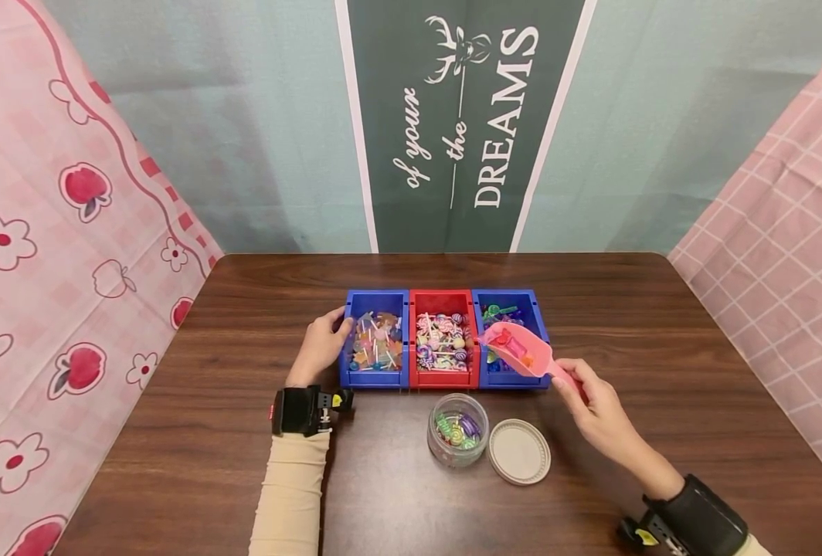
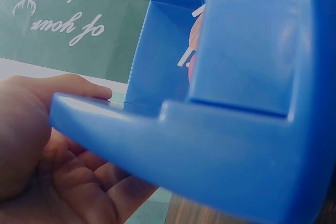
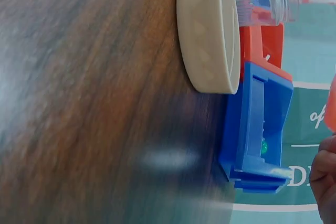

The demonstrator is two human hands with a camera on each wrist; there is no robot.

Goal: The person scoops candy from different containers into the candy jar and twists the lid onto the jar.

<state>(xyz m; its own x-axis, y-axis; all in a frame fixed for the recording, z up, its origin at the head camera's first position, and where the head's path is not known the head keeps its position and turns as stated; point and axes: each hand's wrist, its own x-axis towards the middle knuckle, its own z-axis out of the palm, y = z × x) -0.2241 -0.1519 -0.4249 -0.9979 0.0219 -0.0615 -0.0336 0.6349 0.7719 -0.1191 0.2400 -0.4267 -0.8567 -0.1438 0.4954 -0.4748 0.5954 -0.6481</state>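
My right hand [image 1: 602, 413] grips the handle of a pink scoop [image 1: 546, 359], which holds red and orange wrapped-candy shapes. The scoop hovers over the right blue bin [image 1: 538, 381], partly hiding the green, blue and purple pieces inside. My left hand [image 1: 319, 345] holds the outer side of the left blue bin [image 1: 375, 379]; in the left wrist view the thumb [image 2: 79, 85] lies along its edge and the fingers curl beneath. Just in front of the bins, a clear jar [image 1: 457, 461] contains green, yellow and purple candy shapes.
Between the blue bins sits a red bin [image 1: 444, 379] of small lollipops. A cream lid [image 1: 520, 452] lies right of the jar on the brown wooden table [image 1: 209, 432]. A printed curtain [image 1: 279, 139] hangs behind.
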